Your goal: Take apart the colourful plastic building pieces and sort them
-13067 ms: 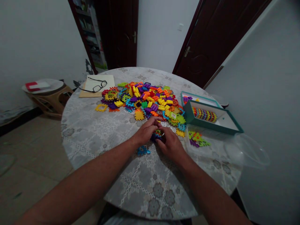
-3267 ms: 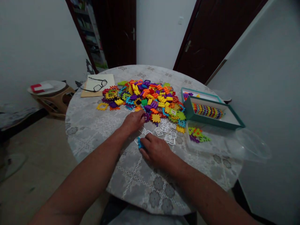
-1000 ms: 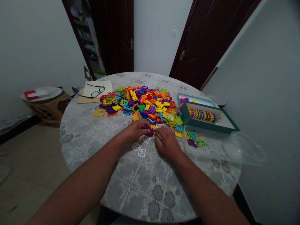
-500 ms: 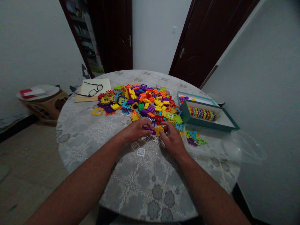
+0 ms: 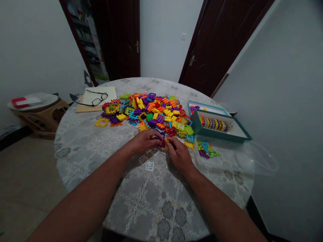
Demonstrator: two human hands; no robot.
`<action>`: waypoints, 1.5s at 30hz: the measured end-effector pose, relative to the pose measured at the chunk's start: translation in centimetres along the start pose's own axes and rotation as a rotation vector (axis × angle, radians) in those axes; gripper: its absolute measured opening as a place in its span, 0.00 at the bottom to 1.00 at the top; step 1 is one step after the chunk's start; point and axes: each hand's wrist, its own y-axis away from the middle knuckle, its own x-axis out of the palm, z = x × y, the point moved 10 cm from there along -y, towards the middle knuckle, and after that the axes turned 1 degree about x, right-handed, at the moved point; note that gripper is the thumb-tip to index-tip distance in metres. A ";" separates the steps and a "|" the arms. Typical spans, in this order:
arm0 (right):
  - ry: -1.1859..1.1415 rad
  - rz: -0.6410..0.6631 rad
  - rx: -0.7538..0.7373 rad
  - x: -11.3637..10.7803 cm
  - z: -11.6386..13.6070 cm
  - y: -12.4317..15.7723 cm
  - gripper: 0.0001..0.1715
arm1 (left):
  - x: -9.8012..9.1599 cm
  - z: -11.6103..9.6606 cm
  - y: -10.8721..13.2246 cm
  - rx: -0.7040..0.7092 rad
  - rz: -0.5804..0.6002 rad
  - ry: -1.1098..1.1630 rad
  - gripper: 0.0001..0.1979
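Observation:
Between my fingers, just in front of the heap, are a purple building piece (image 5: 162,143) and a yellow building piece (image 5: 166,142), pressed close together. My left hand (image 5: 145,141) is closed on the purple one. My right hand (image 5: 178,152) pinches the yellow one from the other side. Fingers cover much of both, and I cannot tell whether they are joined. White lattice window pieces (image 5: 149,166) lie on the cloth below my hands. Behind them spreads a big heap of coloured interlocking pieces (image 5: 156,112).
At right, a green box (image 5: 219,134) holds rows of coloured pieces, its lid (image 5: 209,107) behind it. A clear plastic container (image 5: 224,163) with a few pieces stands nearer. Glasses (image 5: 97,101) rest on paper (image 5: 111,91) at left. A stool (image 5: 42,114) stands beyond the round table (image 5: 83,168).
My right hand has moved the yellow piece in against the purple one and turned it, so less of its face shows. The whole view has shifted slightly.

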 end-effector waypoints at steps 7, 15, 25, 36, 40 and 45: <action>-0.032 0.067 -0.047 0.4 1.1 -0.2 0.15 | 0.6 0.2 -0.3 0.073 0.015 -0.132 0.12; 0.044 0.053 -0.048 0.1 1.0 -0.1 0.14 | -1.4 -2.4 0.5 0.169 -0.093 -0.371 0.15; 0.056 0.013 -0.039 -0.5 -0.1 -0.1 0.19 | -10.8 1.0 1.5 -0.003 -0.652 -0.885 0.22; 0.071 0.045 -0.040 0.1 -0.7 0.0 0.17 | -5.8 1.4 0.1 0.082 -0.340 -0.771 0.24; 0.079 0.062 -0.070 0.4 -0.7 0.0 0.17 | -3.6 0.6 0.2 0.094 -0.206 -0.706 0.16; 0.047 0.015 -0.240 -0.3 1.2 0.1 0.16 | -0.6 -0.2 0.2 0.156 -0.052 -0.584 0.14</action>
